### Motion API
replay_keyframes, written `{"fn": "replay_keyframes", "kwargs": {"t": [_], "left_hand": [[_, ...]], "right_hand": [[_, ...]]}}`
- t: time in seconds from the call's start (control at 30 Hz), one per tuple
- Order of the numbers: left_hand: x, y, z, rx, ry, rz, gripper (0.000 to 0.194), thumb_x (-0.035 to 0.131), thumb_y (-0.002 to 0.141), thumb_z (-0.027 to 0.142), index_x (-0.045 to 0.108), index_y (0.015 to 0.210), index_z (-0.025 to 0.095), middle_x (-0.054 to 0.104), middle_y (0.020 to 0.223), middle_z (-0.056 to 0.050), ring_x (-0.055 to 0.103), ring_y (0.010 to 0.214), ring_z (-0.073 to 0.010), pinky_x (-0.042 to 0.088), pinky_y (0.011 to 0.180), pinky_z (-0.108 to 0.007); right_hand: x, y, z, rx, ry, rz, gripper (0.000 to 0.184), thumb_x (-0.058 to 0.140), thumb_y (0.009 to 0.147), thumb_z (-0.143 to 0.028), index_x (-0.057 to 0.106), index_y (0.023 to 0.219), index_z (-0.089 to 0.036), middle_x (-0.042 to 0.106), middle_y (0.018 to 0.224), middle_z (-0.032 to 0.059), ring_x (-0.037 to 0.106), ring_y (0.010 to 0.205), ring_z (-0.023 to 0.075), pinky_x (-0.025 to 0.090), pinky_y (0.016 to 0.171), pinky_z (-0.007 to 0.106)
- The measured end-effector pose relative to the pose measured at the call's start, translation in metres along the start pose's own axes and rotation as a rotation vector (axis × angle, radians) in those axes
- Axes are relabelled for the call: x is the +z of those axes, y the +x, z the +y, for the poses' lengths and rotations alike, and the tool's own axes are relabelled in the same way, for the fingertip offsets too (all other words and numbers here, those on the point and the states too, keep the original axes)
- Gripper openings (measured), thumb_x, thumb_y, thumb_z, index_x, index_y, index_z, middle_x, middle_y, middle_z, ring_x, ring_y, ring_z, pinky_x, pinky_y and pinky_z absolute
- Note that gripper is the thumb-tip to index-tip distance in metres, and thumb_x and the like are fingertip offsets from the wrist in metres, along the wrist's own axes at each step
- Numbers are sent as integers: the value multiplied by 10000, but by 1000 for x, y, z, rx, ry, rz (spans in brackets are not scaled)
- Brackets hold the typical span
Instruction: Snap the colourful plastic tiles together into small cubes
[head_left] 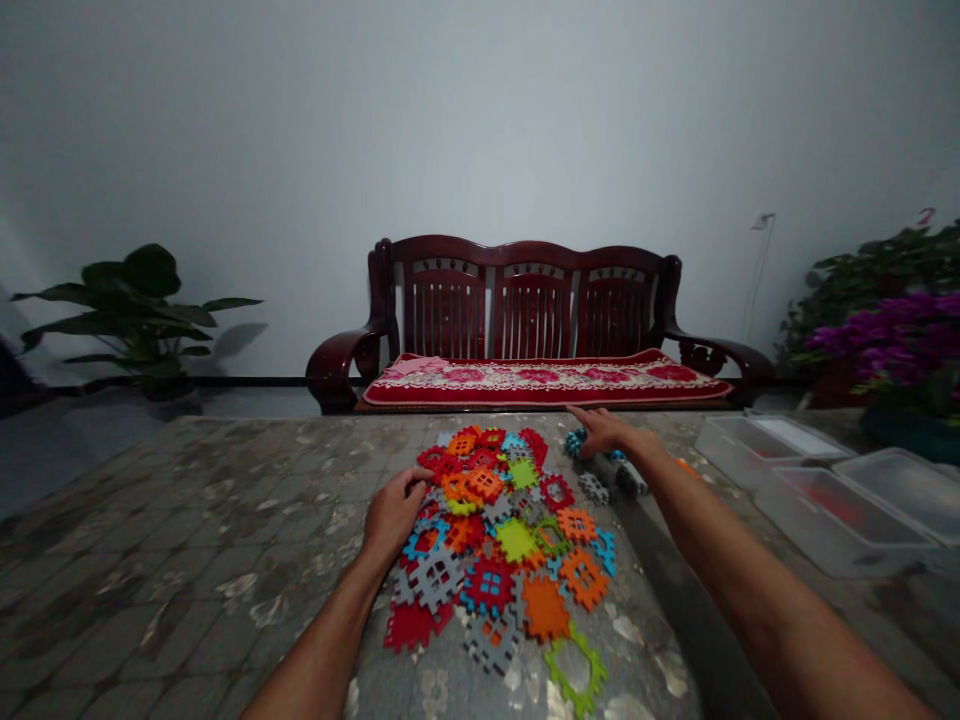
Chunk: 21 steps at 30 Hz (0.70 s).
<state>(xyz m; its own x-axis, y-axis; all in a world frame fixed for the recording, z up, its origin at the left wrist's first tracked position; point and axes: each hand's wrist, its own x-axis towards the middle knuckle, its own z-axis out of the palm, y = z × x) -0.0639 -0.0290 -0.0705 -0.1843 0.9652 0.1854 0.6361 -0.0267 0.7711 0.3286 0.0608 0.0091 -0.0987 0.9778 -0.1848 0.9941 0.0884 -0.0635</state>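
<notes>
A loose pile of interlocking plastic puzzle tiles (517, 541) in red, orange, grey, lime green and blue lies on the table in front of me. My left hand (395, 508) rests against the pile's left edge, its fingertips touching the red and orange tiles; the fingers look loosely bent, with nothing held. Beyond the pile to the right, my right hand (602, 432) reaches out with the index finger stretched forward and the thumb lower. Just beside it is a small blue knobbly piece (574, 443). Grey pieces (594, 488) lie under the right forearm.
Clear plastic boxes (844, 530) stand at the table's right, one with something reddish inside. The table (187, 560) has a grey patterned cover. Behind it is a dark wooden bench (532, 300) with a red floral cushion. Purple flowers (892, 340) are at right, a leafy plant (142, 300) at left.
</notes>
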Motion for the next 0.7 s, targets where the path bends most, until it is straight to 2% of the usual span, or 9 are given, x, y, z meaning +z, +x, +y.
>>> {"fn": "replay_keyframes", "kwargs": {"t": [0.1,0.3,0.53,0.7], "left_hand": [[-1,0,1,-5,1,-13,273,553,865,245,790,1002,255,824,1047,-18,747,1001,-231,540,891,-308],[-2,-1,3,-10,7,-23,279,550,866,248,791,1006,255,824,1048,-17,748,992,-228,541,884,-308],[-1,0,1,-2,5,-29,292,538,867,253,784,1023,238,820,1065,-27,744,1001,-230,538,896,-314],[-2,-1,4,-9,21,-27,291,535,866,247,783,1018,236,818,1046,-23,744,994,-234,532,874,-311]], "right_hand": [[-4,-7,-2,87,18,60,1027,697,808,-477,231,1678,-193,505,1580,186,373,1501,395,348,1158,500],[4,-11,-23,157,-120,95,996,619,866,-646,261,1664,-169,624,1445,232,420,1457,431,318,1132,542],[19,-3,-26,238,-146,119,882,653,811,-406,373,1610,-159,627,1439,226,431,1448,431,294,1137,563],[24,-1,-25,238,-133,123,790,634,794,-380,464,1531,-153,671,1358,221,495,1382,432,322,1101,583]]}}
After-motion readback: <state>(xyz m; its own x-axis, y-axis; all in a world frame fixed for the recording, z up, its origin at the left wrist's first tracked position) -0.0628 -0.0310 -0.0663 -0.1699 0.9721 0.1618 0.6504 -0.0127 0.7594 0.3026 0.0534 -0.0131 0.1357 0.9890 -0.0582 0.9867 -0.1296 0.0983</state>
